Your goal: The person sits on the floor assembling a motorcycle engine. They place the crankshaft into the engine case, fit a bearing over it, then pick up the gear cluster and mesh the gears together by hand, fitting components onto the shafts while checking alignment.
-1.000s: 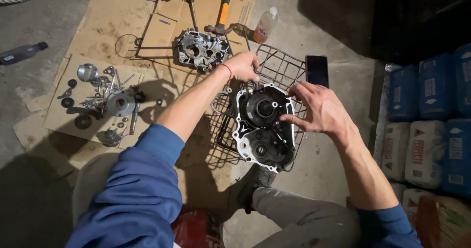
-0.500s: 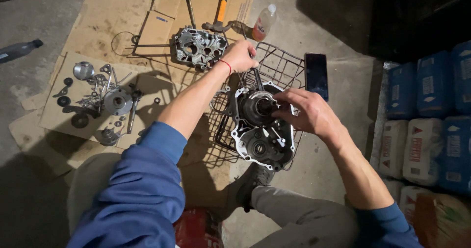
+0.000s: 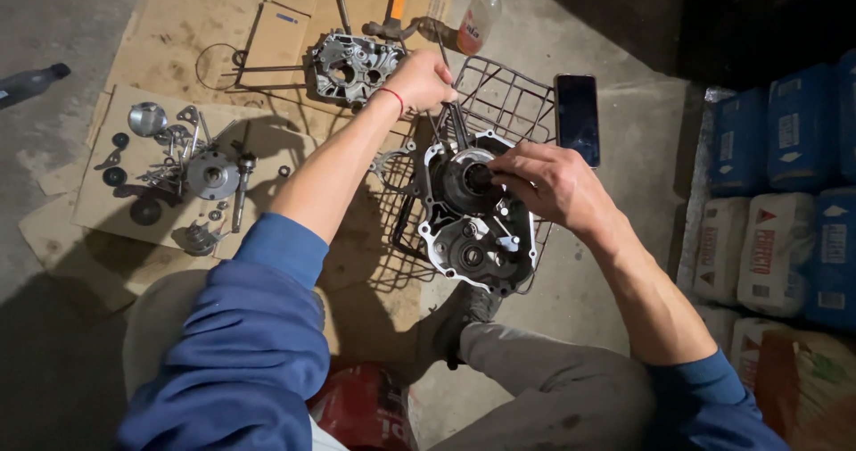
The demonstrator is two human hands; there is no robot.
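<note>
A grey metal engine case (image 3: 477, 237) lies open-side up on a black wire basket (image 3: 508, 103). My right hand (image 3: 544, 183) rests on its upper part, fingertips pinched at the round dark recess. My left hand (image 3: 419, 81) is closed around a thin dark tool (image 3: 456, 123) whose shaft runs down to the top edge of the case. A second engine cover (image 3: 352, 66) lies on cardboard just left of my left hand.
Several loose gears, washers and small parts (image 3: 192, 174) lie on cardboard at the left. A hammer (image 3: 397, 5) and a plastic bottle (image 3: 477, 18) lie at the top. A dark phone (image 3: 577, 116) rests on the basket rim. Blue and white sacks (image 3: 785, 201) are stacked at right.
My right hand has moved left from the case's right edge onto its upper round recess. My left hand stays gripping the tool at the top of the case.
</note>
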